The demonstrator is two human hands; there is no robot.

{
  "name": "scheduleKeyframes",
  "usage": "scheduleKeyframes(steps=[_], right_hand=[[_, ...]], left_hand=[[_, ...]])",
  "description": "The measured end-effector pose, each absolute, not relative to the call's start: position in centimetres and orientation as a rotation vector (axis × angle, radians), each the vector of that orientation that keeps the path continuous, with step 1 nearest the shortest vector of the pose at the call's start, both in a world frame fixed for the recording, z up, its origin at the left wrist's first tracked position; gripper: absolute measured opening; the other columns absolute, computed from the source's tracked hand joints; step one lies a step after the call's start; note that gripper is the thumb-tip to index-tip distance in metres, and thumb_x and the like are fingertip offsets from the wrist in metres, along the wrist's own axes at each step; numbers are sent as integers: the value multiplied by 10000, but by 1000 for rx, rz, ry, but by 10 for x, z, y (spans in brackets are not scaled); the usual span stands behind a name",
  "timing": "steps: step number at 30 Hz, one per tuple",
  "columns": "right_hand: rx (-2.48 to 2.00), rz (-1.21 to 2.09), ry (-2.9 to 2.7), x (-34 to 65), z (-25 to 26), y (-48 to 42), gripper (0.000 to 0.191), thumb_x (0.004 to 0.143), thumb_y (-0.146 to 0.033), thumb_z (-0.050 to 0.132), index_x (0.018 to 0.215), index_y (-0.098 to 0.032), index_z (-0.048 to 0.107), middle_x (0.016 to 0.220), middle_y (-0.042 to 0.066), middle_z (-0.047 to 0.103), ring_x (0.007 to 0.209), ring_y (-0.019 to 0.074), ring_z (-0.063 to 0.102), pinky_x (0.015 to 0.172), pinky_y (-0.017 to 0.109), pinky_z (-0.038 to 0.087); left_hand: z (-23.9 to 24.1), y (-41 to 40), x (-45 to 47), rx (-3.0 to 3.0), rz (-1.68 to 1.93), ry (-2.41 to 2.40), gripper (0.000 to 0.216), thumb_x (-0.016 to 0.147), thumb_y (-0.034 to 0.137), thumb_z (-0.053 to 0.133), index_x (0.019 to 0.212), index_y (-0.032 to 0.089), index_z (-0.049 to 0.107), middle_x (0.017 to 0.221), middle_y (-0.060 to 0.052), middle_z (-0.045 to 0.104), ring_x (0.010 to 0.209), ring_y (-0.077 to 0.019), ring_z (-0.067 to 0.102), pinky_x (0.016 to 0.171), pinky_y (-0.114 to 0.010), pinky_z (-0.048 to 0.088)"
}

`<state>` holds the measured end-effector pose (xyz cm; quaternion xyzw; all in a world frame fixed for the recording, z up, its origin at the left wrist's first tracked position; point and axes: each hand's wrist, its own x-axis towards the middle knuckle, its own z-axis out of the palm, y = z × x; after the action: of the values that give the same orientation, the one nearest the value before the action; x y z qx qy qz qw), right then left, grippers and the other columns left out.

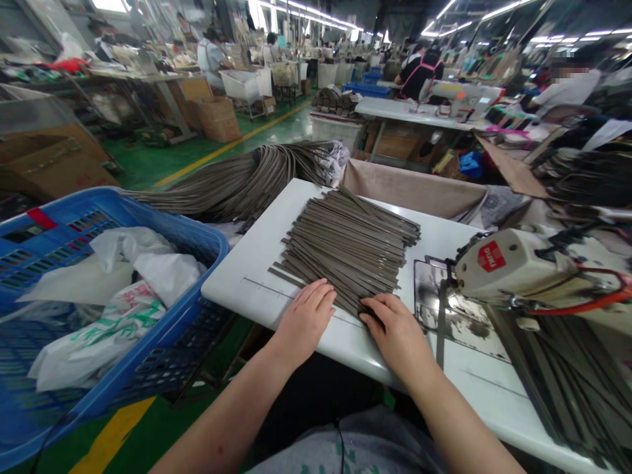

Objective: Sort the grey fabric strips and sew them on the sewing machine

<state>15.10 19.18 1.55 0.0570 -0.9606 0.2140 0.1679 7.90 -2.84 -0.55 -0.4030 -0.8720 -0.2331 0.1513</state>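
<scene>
Strip pile (pixel 348 247) at 12 o'clock on white surface (pixel 247 266). Left hand (pixel 303 322) at pile's 7 o'clock, fingers nearly straight; right hand (pixel 399 329) at 5, half-curled. Can't tell if either grips.

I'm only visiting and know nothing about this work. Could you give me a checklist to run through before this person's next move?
1. Left hand at the pile of strips: ok, it touches the near edge.
2. Right hand at the pile: ok, at the near-right edge.
3. Right hand gripping a strip: cannot tell, the hand hides it.
4. Strip ends lined up: not ok, they are ragged and some strips lie askew.
5. Both hands clear of the sewing machine head: ok, it stands apart, right of the right hand.
6. Needle raised: cannot tell, too small to make out.
</scene>
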Motion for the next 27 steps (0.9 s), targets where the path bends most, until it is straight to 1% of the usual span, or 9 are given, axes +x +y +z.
scheduleKeyframes(steps=[4, 9, 13, 15, 18, 20, 21, 24, 27], right_hand=[[234, 442, -2789, 147, 16, 191, 233, 1023, -191, 539, 1118, -193, 751, 991, 95, 729, 916, 251, 687, 851, 399, 596], [282, 121, -2757, 150, 15, 187, 251, 1032, -155, 514, 1164, -144, 728, 991, 119, 716, 912, 275, 649, 844, 420, 568], [337, 131, -2701, 160, 21, 180, 264, 1037, -153, 506, 1197, -138, 717, 1037, 138, 720, 942, 280, 639, 869, 437, 567], [395, 211, -2702, 167, 25, 177, 280, 1039, -155, 500, 1222, -163, 713, 1048, 135, 723, 953, 275, 648, 889, 440, 569], [410, 446, -2702, 176, 27, 173, 262, 1056, -195, 489, 1164, -194, 728, 1004, 108, 727, 906, 235, 677, 846, 383, 587], [310, 572, -2692, 178, 27, 175, 253, 1068, -246, 486, 1100, -204, 734, 975, 93, 727, 878, 217, 690, 808, 352, 595], [253, 590, -2690, 177, 26, 176, 245, 1067, -268, 496, 1082, -207, 733, 971, 92, 727, 884, 222, 694, 812, 358, 598], [201, 496, -2719, 173, 23, 183, 195, 1041, -283, 557, 1103, -198, 720, 1009, 104, 732, 947, 265, 686, 868, 417, 595], [267, 376, -2758, 168, 21, 186, 174, 1026, -229, 571, 1111, -172, 712, 1015, 107, 731, 936, 268, 675, 849, 406, 591]], left_hand=[[-8, -29, 81, -1149, -715, -2496, 316, 1047, 205, 553, 1355, 151, 593, 1365, -138, 649, 1383, -264, 561, 1200, -463, 483], [-3, -29, 86, -1126, -685, -2464, 398, 1064, 199, 516, 1454, 122, 524, 1467, -150, 589, 1451, -255, 494, 1230, -423, 452], [3, -29, 84, -1191, -541, -2424, 489, 1066, 168, 490, 1552, 140, 437, 1553, -135, 527, 1549, -276, 356, 1264, -461, 398], [5, -29, 82, -1259, -505, -2393, 452, 1069, 145, 455, 1519, 161, 485, 1483, -119, 591, 1553, -282, 347, 1268, -499, 378], [6, -32, 84, -1351, -495, -2359, 319, 1072, 143, 435, 1323, 166, 632, 1209, -103, 698, 1411, -261, 517, 1245, -492, 391], [5, -35, 87, -1396, -460, -2366, 253, 1072, 166, 452, 1198, 183, 671, 1060, -85, 688, 1187, -241, 628, 1162, -461, 459], [4, -37, 89, -1414, -429, -2379, 235, 1071, 179, 462, 1172, 190, 674, 1020, -80, 674, 1082, -233, 641, 1096, -443, 494], [-1, -43, 95, -1423, -336, -2421, 236, 1073, 199, 452, 1191, 192, 656, 985, -79, 651, 933, -231, 619, 915, -408, 523], [-4, -46, 97, -1392, -308, -2447, 274, 1082, 197, 407, 1228, 164, 636, 1019, -95, 661, 923, -236, 617, 875, -403, 511]])
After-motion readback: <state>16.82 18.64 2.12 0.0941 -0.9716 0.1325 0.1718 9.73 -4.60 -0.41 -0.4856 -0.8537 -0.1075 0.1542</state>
